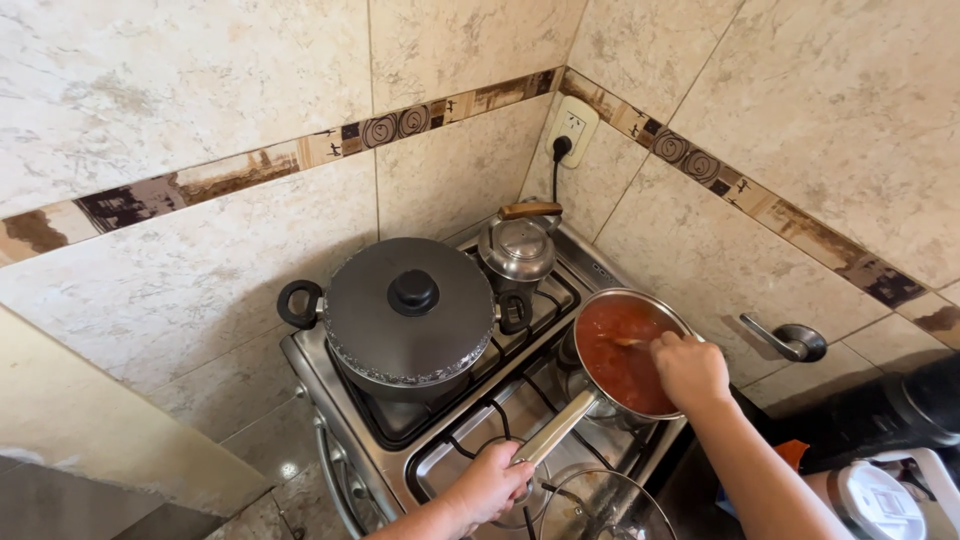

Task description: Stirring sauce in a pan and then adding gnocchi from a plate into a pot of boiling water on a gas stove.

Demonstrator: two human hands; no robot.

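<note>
Red sauce fills the saucepan (pixel 625 355) at centre-right of frame, on the stove (pixel 420 455). Left hand (pixel 490 485), bottom centre, is closed around the pan's metal handle (pixel 553 430). Right hand (pixel 690 372) is clenched on a wooden spoon (pixel 630 342) dipped in the sauce. Lidded dark pot (pixel 410 320) and kettle (pixel 517 248) sit behind.
</note>
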